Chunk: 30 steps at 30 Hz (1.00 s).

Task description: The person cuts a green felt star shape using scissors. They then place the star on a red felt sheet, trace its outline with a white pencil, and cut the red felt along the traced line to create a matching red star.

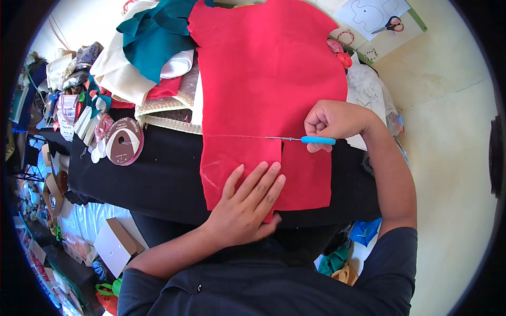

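A large piece of red felt cloth lies over the black table, its near end toward me. A pale chalk line runs across it, and fainter chalk marks show near its lower left. My right hand grips blue-handled scissors, whose blades point left along the chalk line. From the blades a cut runs down to the near edge. My left hand rests on the cloth left of that cut, fingers spread and flat, the thumb at the near edge.
Teal cloth and cream cloth are piled at the far left. A ribbon spool stands among craft supplies on the left. At the far right, black-and-orange scissors lie on a paper with an elephant outline. An opened white box sits lower left.
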{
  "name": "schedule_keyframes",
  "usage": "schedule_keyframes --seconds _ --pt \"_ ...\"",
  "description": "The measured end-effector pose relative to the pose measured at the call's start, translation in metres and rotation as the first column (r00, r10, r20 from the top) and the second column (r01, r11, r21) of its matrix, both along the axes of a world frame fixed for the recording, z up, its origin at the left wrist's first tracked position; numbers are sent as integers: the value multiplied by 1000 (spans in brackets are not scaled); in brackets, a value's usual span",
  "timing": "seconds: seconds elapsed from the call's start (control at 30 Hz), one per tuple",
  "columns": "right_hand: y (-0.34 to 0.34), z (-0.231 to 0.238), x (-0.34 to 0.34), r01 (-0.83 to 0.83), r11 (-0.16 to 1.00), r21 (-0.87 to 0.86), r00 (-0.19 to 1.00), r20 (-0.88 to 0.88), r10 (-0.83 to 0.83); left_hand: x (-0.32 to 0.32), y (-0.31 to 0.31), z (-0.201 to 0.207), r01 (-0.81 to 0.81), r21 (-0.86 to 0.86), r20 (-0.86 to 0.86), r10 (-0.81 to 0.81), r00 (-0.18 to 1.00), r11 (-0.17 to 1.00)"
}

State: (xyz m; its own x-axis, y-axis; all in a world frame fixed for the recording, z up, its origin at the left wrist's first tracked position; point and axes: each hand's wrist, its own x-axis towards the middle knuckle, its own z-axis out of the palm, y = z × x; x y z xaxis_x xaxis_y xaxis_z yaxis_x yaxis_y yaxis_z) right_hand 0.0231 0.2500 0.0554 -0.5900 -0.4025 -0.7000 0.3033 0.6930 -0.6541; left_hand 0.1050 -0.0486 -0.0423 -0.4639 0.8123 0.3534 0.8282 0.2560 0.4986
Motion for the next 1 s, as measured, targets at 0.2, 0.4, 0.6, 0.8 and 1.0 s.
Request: schedule_keyframes --seconds 0.2,0.4,0.6,0.8,1.0 --pt "0 5 6 34 999 -38 999 -1 -34 -22 -21 -13 -620 480 458 426 780 620" --pt "2 1 7 47 996 -72 999 5 -47 -70 -33 7 -642 138 989 -66 136 754" --pt "-1 2 6 30 998 -57 999 31 -28 -76 -23 22 -531 94 995 -69 66 842" --pt "2 -13 9 56 987 -151 998 42 -50 -78 -25 17 -553 93 993 -114 -5 828" --pt "-5 -12 11 59 986 -154 998 36 -54 -68 -29 14 -686 149 920 155 361 713"
